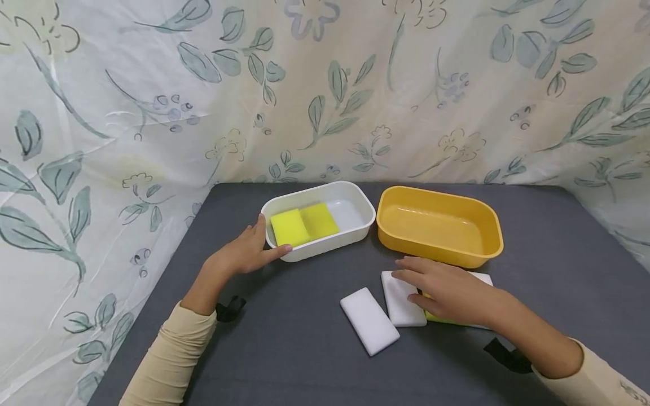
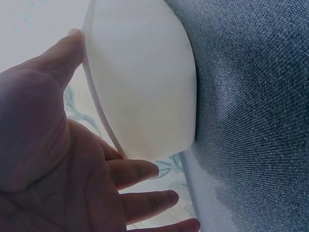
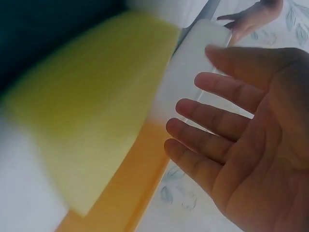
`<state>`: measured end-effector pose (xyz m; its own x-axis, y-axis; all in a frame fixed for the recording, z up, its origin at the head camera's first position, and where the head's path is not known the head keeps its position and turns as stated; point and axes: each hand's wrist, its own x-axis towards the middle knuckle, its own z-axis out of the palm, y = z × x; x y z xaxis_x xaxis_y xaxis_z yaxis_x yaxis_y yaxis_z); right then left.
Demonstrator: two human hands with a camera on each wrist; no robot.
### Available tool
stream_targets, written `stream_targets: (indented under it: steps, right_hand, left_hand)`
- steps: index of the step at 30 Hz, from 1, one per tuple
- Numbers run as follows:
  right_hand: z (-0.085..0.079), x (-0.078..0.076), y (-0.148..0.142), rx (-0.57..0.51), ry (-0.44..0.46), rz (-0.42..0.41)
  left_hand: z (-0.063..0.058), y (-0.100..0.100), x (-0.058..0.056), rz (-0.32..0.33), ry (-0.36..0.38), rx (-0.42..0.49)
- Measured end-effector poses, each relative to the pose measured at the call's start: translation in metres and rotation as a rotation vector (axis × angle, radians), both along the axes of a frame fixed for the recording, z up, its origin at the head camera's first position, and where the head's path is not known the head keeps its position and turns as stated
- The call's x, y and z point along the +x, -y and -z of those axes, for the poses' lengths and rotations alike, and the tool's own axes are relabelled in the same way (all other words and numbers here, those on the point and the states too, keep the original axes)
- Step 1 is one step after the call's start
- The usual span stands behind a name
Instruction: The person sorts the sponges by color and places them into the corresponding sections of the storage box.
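My left hand (image 1: 249, 248) touches the near left corner of a white plastic tub (image 1: 330, 246), thumb along the front rim and fingers spread at its end. In the left wrist view the fingers are straight beside the tub's wall (image 2: 140, 87). Two yellow sponges (image 1: 290, 228) lie in that tub, one overlapping the other. My right hand (image 1: 452, 290) hovers over the sponges in front of the yellow tub, fingers extended and holding nothing. Partly hidden under it are a white sponge pad (image 1: 401, 304) and a yellow sponge (image 3: 96, 106) with white pieces around it.
A yellow plastic tub (image 1: 437, 248) stands right of the white one, close to it. Another white sponge pad (image 1: 369, 321) lies at an angle on the dark cloth-covered table (image 1: 284, 338). Behind the table hangs a floral curtain (image 1: 325, 101).
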<state>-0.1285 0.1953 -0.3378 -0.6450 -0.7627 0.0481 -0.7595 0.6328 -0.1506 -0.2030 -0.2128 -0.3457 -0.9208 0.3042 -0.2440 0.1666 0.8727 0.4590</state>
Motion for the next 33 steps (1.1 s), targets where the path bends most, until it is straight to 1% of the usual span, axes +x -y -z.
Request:
stream_targets:
  steps: [3, 7, 13, 17, 24, 29, 33]
  right_hand:
    - [0.001, 0.009, -0.013, 0.022, 0.054, 0.075]
    - [0.003, 0.017, -0.026, 0.04, 0.104, 0.153]
    - [0.007, 0.02, -0.036, 0.074, 0.118, 0.199]
    - [0.011, 0.02, -0.039, 0.092, 0.121, 0.2]
    - [0.017, 0.015, -0.04, 0.11, 0.068, 0.171]
    - [0.021, 0.011, -0.042, 0.098, 0.057, 0.154]
    - [0.022, 0.009, -0.043, 0.085, 0.066, 0.153]
  left_hand:
    - [0.0, -0.001, 0.0, -0.005, 0.008, -0.004]
    - [0.0, -0.001, -0.001, -0.009, 0.018, -0.012]
    - [0.0, 0.0, 0.0, -0.027, 0.039, -0.002]
    - [0.001, 0.0, 0.0, -0.021, 0.039, 0.007]
    - [0.002, 0.0, 0.001, -0.026, 0.052, 0.012]
    - [0.003, -0.001, 0.001, -0.018, 0.035, 0.008]
    - [0.003, -0.001, 0.001, -0.017, 0.033, 0.002]
